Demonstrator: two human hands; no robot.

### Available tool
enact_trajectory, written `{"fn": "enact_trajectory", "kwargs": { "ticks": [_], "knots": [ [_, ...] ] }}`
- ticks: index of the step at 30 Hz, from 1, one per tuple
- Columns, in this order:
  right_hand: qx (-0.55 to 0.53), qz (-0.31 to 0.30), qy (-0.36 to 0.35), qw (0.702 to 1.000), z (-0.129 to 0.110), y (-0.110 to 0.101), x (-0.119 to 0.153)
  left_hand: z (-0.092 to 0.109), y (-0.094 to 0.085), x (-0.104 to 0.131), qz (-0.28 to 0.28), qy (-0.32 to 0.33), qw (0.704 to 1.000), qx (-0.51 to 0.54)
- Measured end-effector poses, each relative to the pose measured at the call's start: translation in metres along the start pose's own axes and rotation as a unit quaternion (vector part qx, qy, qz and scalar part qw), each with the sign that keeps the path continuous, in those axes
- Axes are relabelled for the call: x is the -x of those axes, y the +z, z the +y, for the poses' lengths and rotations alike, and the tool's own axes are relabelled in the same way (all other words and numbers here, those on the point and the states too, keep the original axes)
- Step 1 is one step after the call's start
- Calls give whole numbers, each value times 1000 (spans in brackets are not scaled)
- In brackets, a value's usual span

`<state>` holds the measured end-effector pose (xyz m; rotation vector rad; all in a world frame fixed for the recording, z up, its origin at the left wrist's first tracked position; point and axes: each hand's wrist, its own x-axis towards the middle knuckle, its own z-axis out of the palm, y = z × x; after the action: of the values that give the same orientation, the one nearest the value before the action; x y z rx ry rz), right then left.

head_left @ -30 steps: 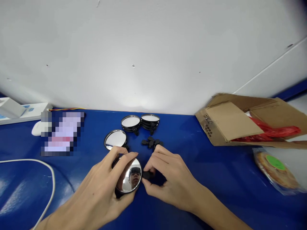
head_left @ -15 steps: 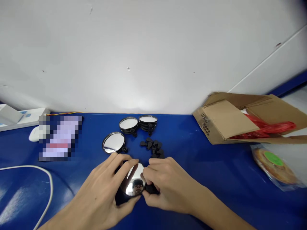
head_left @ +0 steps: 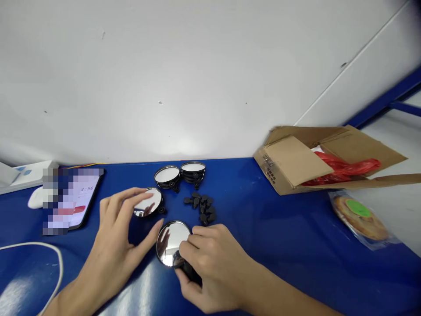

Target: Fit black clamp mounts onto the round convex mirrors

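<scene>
A small round mirror (head_left: 169, 250) with a black rim is in the grip of my right hand (head_left: 213, 263), whose fingers close on its right side and on a black part beneath. My left hand (head_left: 121, 232) is open, thumb apart from the fingers. Its fingertips lie over another round mirror (head_left: 153, 205) on the blue table; whether they touch it I cannot tell. Farther back are two stacks of round mirrors, a left stack (head_left: 167, 175) and a right stack (head_left: 193, 167). Several small black knob-like pieces (head_left: 204, 206) lie in a loose pile beyond my right hand.
An open cardboard box (head_left: 289, 160) with a red plastic bag (head_left: 348, 166) stands at the right. Before it lies a wrapped round pastry (head_left: 365, 219). At the left are a phone (head_left: 79, 206), a white mouse-like object (head_left: 37, 198) and a white cable (head_left: 61, 263). A white wall (head_left: 197, 79) rises behind.
My left hand has let go of the held mirror and moved left and away from me, over the mirror on the table. My right hand keeps its mirror. The whole view has shifted slightly.
</scene>
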<state>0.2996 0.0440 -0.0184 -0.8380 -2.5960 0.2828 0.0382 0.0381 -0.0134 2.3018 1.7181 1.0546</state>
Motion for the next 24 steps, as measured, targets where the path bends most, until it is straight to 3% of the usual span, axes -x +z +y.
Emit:
{"fn": "enact_trajectory", "kwargs": {
  "ticks": [8,13,18,21,24],
  "knots": [
    [-16,-4,-12,1000,-4,-1,2,-28,10,-4,-39,-150,986,63],
    [-18,3,-30,999,-2,0,3,-32,9,-3,-81,-166,980,77],
    [-64,52,-39,996,5,7,1,-35,13,0,-73,-175,979,73],
    [-47,102,-5,994,13,1,-3,-34,14,1,-74,-178,978,80],
    [-29,105,88,990,26,-14,-7,-33,12,0,-80,-178,977,87]
  ]
}}
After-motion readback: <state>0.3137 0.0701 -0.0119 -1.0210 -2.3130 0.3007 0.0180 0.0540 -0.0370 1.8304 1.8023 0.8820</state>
